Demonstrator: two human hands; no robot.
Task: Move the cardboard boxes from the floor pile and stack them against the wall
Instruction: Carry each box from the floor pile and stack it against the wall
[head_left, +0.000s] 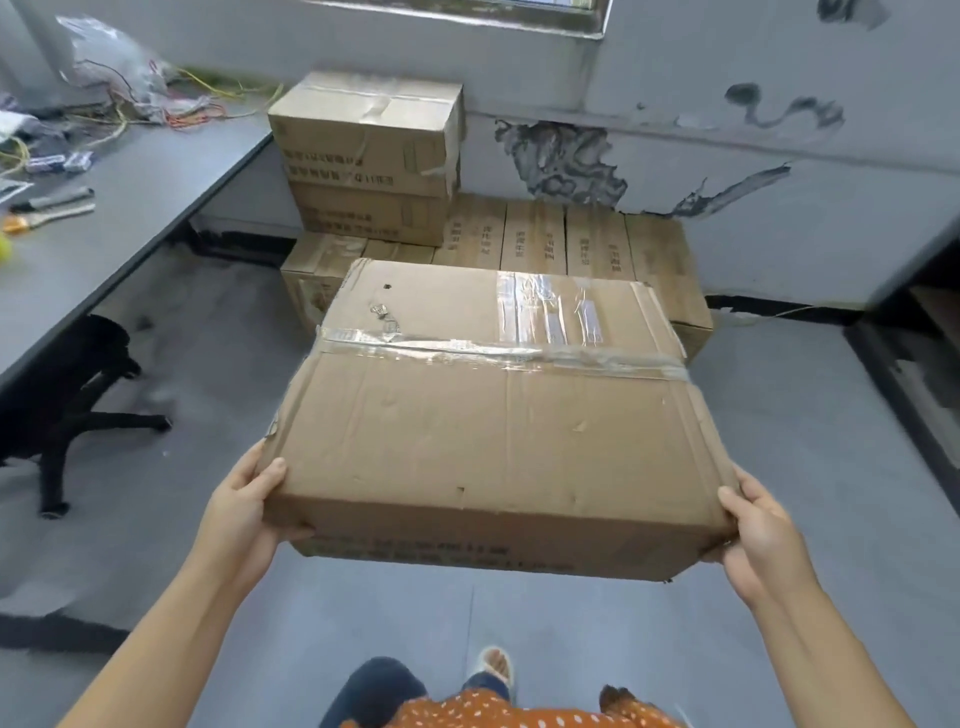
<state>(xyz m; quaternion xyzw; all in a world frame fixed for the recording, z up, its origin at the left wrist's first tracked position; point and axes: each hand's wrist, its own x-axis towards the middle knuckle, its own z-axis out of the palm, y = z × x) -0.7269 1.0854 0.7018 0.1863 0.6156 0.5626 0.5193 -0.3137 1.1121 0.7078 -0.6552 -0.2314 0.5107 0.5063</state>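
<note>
No lettering could be read anywhere. The carried box (488, 415) bore a line of dark print along its near side face, too blurred to make out. The two boxes stacked by the wall (369, 156) showed rows of printed characters on their fronts, seemingly upside down and illegible, and the row of boxes on the floor (566, 239) behind the carried one had short columns of print on their tops, likewise too small and soft to tell.
</note>
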